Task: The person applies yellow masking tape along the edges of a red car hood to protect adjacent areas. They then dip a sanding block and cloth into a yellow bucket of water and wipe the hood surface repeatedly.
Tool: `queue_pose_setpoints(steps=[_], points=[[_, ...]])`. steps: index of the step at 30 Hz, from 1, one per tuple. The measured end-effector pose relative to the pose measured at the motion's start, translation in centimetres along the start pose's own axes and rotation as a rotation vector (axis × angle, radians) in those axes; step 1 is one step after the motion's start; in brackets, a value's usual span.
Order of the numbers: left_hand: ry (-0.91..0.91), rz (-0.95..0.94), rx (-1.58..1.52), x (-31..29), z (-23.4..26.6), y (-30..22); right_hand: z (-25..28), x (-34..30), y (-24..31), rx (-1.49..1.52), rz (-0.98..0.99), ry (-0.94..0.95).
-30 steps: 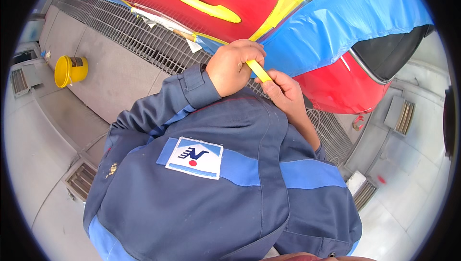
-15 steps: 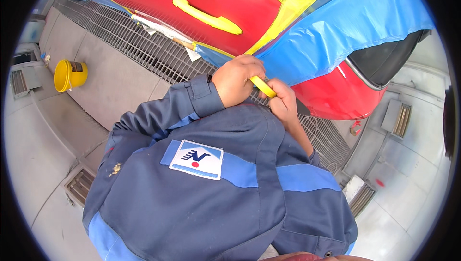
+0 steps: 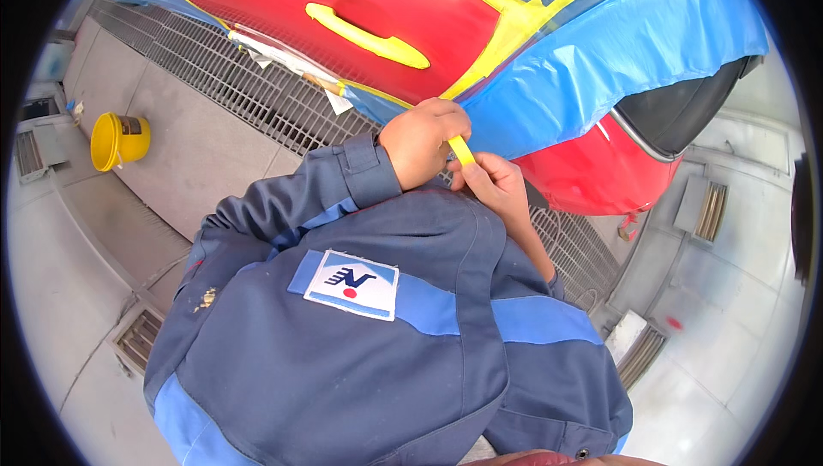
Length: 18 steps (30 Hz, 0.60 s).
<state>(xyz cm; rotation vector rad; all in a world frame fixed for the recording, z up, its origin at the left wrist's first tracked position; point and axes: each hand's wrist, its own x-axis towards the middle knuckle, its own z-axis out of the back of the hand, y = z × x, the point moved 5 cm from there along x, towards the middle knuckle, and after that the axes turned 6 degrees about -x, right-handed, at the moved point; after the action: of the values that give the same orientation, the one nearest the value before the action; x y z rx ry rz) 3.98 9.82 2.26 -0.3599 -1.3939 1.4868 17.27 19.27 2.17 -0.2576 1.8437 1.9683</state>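
Observation:
A short length of yellow masking tape (image 3: 461, 150) spans the gap between my two hands, close in front of my chest. My left hand (image 3: 422, 145) is closed at the tape's upper end, its back toward me and fingertips hidden. On the lower end, my right hand (image 3: 497, 183) pinches the tape with the thumb along it. Whether a roll sits inside the left hand cannot be seen. Just beyond the hands stands a red car panel (image 3: 283, 12) with a yellow-taped door handle (image 3: 364, 35), bordered by yellow tape and blue masking film (image 3: 591, 63).
A floor grating (image 3: 223, 63) runs along the car. On the left, a yellow bucket (image 3: 118, 142) stands on the grey floor. The red bumper (image 3: 600, 170) and a dark window (image 3: 686, 106) lie to the right. Vents (image 3: 710, 209) line the pale wall.
My right hand has turned and shifted slightly, its thumb now lying along the tape. The tape looks straighter and steeper than before. My left hand stays nearly in place.

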Motion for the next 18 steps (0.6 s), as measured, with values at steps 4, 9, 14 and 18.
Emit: queue_pose_setpoints(steps=[4,9,14,18], points=[[0.016,0.018,-0.001,0.2,0.1,0.3,-0.1,0.1,-0.3,0.035,0.0,0.032],[0.043,0.248,-0.134,0.3,0.1,2.3,-0.3,0.1,-0.2,0.309,0.013,0.015],[0.104,0.35,-0.008,0.6,-0.7,4.7,2.1,-0.1,1.9,-0.373,0.271,-0.352],[0.273,0.41,0.11,-0.2,-2.1,5.7,2.2,-0.6,3.4,-0.801,0.551,-0.365]])
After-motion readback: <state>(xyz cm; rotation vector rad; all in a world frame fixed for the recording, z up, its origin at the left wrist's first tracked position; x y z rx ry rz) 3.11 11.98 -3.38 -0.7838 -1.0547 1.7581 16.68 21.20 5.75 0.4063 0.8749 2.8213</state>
